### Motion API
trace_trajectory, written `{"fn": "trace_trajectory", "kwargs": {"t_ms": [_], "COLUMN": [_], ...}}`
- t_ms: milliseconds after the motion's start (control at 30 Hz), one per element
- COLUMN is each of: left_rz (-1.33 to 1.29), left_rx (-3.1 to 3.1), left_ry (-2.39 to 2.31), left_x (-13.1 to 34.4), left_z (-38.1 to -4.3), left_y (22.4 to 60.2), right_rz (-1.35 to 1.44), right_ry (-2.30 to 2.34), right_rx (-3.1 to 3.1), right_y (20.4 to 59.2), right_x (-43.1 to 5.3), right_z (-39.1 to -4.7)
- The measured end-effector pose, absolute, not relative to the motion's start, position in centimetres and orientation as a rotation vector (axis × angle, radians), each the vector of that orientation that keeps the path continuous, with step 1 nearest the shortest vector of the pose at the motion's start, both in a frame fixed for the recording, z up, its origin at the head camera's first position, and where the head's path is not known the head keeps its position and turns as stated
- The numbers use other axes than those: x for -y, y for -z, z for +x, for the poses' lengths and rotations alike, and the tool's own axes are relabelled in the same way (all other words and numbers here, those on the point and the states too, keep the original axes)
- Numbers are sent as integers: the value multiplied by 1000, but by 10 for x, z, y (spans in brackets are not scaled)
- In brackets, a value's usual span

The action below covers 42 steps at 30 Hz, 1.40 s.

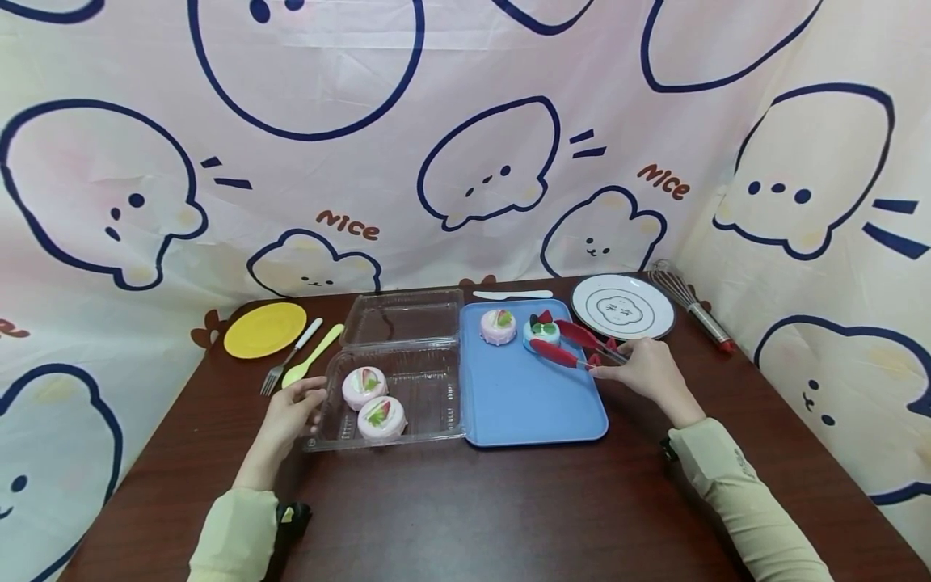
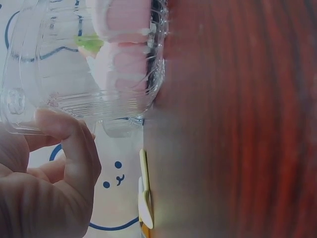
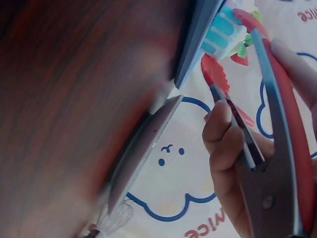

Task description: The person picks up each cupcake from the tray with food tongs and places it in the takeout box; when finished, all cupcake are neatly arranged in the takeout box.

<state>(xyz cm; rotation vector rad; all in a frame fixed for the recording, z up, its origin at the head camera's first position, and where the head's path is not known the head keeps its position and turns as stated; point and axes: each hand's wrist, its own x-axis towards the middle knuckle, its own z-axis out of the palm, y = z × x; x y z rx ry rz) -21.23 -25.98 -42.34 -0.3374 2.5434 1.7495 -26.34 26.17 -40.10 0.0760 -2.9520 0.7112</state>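
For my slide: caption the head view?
Right hand holds red tongs at the blue cake; left hand touches the clear container.

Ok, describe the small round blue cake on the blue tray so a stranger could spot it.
On the dark brown table, find the flat blue rectangular tray. Near its far right corner, at the ends of red-tipped metal tongs, sits the small round blue cake. Its blue sides distinguish it from the round pink cake on its left.
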Motion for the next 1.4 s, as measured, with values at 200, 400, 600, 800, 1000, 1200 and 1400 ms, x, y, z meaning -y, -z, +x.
{"fn": "trace_trajectory", "kwargs": {"t_ms": [200, 400, 600, 800, 1000, 1200, 1400], "left_rz": [-341, -350, -353, -346, -340, -336, -344], "left_rx": [-2552, -2556, -2543, -2549, -2553, -2553, -2554], "left_ry": [-1733, -1724, -1742, -1744, -1737, -1735, -1737], "left_x": [260, 261, 260, 260, 261, 260, 260], "left_z": [-213, -214, -213, -213, -213, -213, -214], "left_y": [424, 425, 424, 424, 425, 426, 425], "right_rz": [83, 99, 153, 215, 299, 464, 608], "right_ry": [-769, -792, -815, -903, -973, -952, -942], "right_rx": [2926, 2870, 2794, 2756, 2711, 2701, 2718], "right_y": [399, 394, 387, 380, 374, 376, 377], "right_x": [-268, -265, -255, -238, -219, -198, -173], "right_z": [-264, -261, -256, -248, -238, -234, -236]}}
